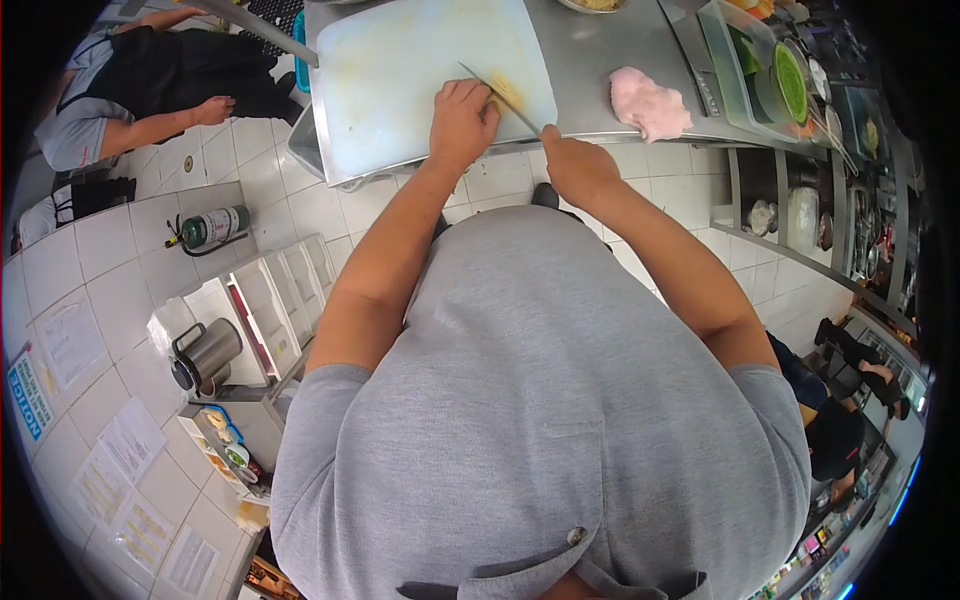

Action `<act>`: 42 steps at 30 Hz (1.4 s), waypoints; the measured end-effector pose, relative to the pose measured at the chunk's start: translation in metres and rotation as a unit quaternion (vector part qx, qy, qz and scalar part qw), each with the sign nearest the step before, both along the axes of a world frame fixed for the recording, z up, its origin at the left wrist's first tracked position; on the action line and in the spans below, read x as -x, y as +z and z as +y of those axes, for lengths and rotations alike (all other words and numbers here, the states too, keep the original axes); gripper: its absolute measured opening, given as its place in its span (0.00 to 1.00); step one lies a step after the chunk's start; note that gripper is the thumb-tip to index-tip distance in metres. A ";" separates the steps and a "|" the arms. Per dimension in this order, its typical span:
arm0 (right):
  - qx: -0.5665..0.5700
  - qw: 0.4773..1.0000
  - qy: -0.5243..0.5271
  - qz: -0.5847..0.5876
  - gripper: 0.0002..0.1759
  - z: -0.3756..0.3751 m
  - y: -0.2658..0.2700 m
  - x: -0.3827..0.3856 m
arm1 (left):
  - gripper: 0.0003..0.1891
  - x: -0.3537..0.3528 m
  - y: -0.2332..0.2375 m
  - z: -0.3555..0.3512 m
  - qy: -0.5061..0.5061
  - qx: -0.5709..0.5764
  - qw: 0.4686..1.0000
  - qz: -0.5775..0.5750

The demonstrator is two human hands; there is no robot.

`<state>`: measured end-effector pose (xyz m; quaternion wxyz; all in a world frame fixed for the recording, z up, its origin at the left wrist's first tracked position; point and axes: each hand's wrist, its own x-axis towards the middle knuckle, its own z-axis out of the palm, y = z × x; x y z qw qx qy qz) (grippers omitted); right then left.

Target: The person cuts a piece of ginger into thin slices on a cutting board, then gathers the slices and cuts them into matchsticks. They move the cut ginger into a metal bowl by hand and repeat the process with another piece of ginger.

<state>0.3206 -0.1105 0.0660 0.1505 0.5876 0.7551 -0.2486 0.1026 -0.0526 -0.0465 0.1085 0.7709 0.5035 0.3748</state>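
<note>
My right hand (pixel 580 172) is wrapped round the handle of a knife (pixel 516 108), whose blade slants up and left across the white cutting board (pixel 400 60). Along the blade's far side lies a small heap of thin yellowish strips (pixel 510 88), too small to name for certain. My left hand (pixel 463 122) rests on the board just left of the blade, fingers curled and held together. Whatever lies beneath those fingers is hidden. A crumpled pink cloth (pixel 648 103) sits on the steel counter (pixel 590 50), right of the board.
Beyond the cloth stand a large knife (pixel 690 50) and a clear plastic tub (pixel 735 75) with a green-filled container (pixel 788 85). A bowl (pixel 595 4) is at the far edge. One person (pixel 150 85) stands at left, others at lower right. A fire extinguisher (pixel 213 228) is at left.
</note>
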 end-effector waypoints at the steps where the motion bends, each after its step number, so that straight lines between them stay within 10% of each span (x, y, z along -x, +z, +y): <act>1: -0.010 1.000 -0.018 0.003 0.13 -0.003 -0.013 -0.002 | 0.11 0.000 0.000 -0.001 0.001 0.003 1.000 0.000; 34: 0.016 0.999 0.023 0.017 0.12 0.025 0.031 0.008 | 0.11 -0.001 -0.002 0.001 0.005 -0.012 1.000 -0.025; 42: -0.051 0.998 0.015 0.026 0.23 0.024 -0.028 0.000 | 0.09 0.003 -0.005 0.001 -0.004 0.001 0.999 -0.047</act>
